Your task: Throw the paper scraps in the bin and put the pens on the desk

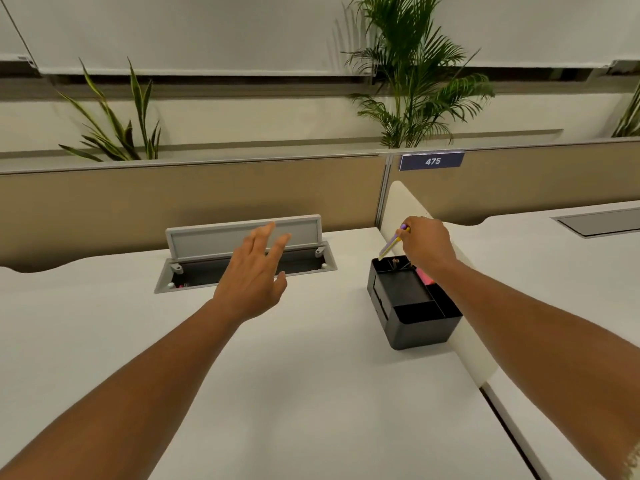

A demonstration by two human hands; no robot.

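Open-plan office. White desk [311, 393] with flip-up cable hatch [242, 258], tan partition panels [190, 199] between workstations, seat number plate "475" [432, 161], black desk organizer [412, 306], potted plants [412, 81] behind partition, roller blinds [190, 32] above.

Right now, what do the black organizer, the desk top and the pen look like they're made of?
Organizer: looks like moulded plastic, matt black, with rounded corners and thin divider walls.
Desk: a smooth off-white top with a dull sheen, probably laminate; what lies under it cannot be told.
Pen, pinched by the right hand: likely plastic, with a purple and yellow barrel, though it is small here.
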